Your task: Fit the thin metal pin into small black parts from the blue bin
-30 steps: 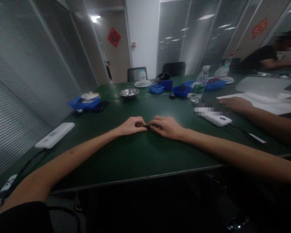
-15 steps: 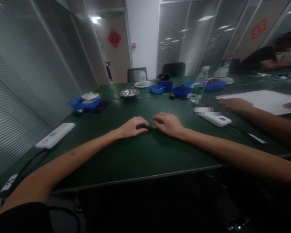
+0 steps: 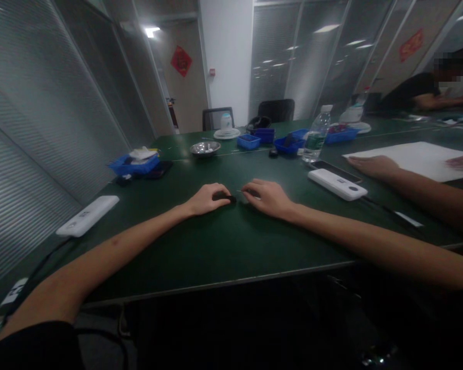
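Over the middle of the green table (image 3: 216, 246), my left hand (image 3: 207, 199) is closed around a small black object (image 3: 232, 199), its end poking out between thumb and fingers. What kind of object it is, I cannot make out. Opposite it, my right hand (image 3: 269, 198) pinches a thin, pale, slender piece (image 3: 238, 191) whose tip points left. Most of that piece hides behind the fingers. A narrow gap separates the two hands, and the black object does not touch the pale piece.
White power banks (image 3: 88, 216) (image 3: 337, 184) lie on both sides with cables. A phone (image 3: 337, 171) and a water bottle (image 3: 317, 136) are at right. Further back are a metal bowl (image 3: 205, 149) and blue trays (image 3: 134, 164). Another person's hand (image 3: 376, 167) rests on white paper (image 3: 416, 156).
My left hand has shifted slightly left with the black object, widening the gap to my right hand. My right hand has stayed almost where it was.
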Action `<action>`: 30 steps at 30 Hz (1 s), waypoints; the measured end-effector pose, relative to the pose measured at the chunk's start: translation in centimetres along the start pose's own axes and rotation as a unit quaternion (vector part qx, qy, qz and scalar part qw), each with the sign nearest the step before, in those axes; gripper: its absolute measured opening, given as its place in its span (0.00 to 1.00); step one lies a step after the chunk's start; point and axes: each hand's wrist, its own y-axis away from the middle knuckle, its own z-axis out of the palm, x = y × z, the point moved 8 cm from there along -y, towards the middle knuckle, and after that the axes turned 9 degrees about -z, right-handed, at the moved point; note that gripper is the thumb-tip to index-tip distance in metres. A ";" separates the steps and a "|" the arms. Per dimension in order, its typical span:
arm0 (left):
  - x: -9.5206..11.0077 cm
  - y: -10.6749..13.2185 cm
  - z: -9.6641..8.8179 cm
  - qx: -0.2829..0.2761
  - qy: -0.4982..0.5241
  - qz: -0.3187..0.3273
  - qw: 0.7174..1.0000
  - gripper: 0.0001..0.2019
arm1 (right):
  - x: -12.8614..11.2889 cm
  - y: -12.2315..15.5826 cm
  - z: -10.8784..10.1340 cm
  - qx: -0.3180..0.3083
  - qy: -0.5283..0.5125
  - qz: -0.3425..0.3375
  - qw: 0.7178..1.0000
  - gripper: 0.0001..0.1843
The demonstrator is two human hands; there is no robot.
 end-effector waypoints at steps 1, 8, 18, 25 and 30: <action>0.2 0.0 0.1 -0.007 0.003 0.010 1.000 0.10 | 0.0 0.0 0.0 0.001 -0.002 0.001 1.000 0.16; 0.5 0.1 0.3 -0.009 -0.014 0.027 0.999 0.07 | 0.2 0.0 0.1 0.004 0.005 0.003 1.000 0.15; -3.9 -0.6 -1.6 0.022 -0.018 -0.047 0.998 0.08 | 0.1 0.0 0.0 -0.007 -0.004 0.001 1.000 0.17; -11.2 0.3 -6.4 0.149 -0.079 -0.157 0.973 0.11 | 0.2 0.0 0.3 -0.012 -0.005 -0.003 1.000 0.17; -11.1 0.7 -6.8 0.180 -0.132 -0.145 0.964 0.12 | 0.2 0.1 0.2 -0.012 -0.008 -0.001 1.000 0.17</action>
